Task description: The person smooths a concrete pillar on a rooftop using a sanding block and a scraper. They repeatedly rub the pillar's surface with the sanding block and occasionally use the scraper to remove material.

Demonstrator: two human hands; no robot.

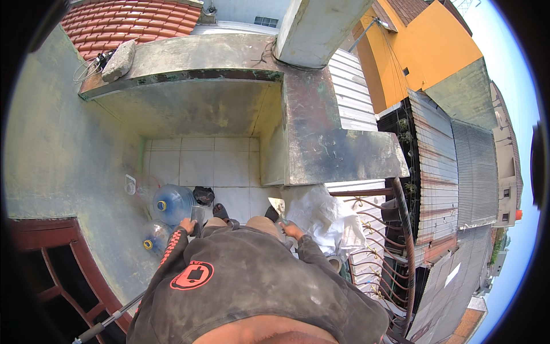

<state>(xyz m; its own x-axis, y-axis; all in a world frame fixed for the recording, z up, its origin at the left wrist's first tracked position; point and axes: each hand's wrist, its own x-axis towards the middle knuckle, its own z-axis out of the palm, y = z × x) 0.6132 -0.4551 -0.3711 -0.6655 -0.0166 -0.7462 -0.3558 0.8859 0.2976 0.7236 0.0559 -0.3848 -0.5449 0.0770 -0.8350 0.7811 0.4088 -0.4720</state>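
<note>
My right hand (293,230) is closed around the handle of a putty knife (278,207). Its pale, smeared blade points away from me. On the other side of my body, my left hand (188,225) grips a flat grey plate-like tool (197,214), whose exact kind is too small to make out. Just beyond the left hand stands a large blue-tinted water jug (173,204) with a yellow-ringed mouth. A second, clearer jug (156,236) lies nearer, beside my left forearm. A crumpled black plastic bag (203,195) rests on the tiles ahead of my feet.
White floor tiles (197,163) lie ahead, bounded by a weathered low wall (189,54) and a pillar (318,28). White sacking (321,215) is heaped at my right, beside a rusty railing (408,246). A concrete chunk (119,61) sits on the ledge. A red-framed window (48,232) is at left.
</note>
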